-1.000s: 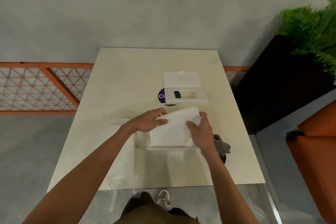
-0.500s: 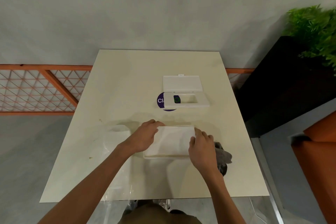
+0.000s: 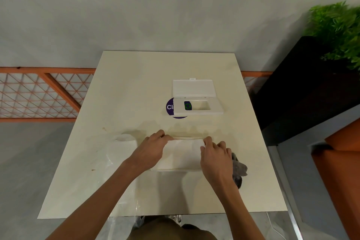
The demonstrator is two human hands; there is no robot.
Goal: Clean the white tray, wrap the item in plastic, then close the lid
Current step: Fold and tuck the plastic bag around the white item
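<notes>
Both hands are pressing a white wrapped item (image 3: 183,152) down into the white tray (image 3: 175,170) near the table (image 3: 136,84) front: left hand (image 3: 151,149) and right hand (image 3: 216,155), grips narrowing on its upper corners. The lid (image 3: 193,87) is standing open on its frame (image 3: 197,106) farther back.

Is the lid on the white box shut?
No, the lid is flipped open and lies flat behind the box, so you can see into its cut-out window.
</notes>
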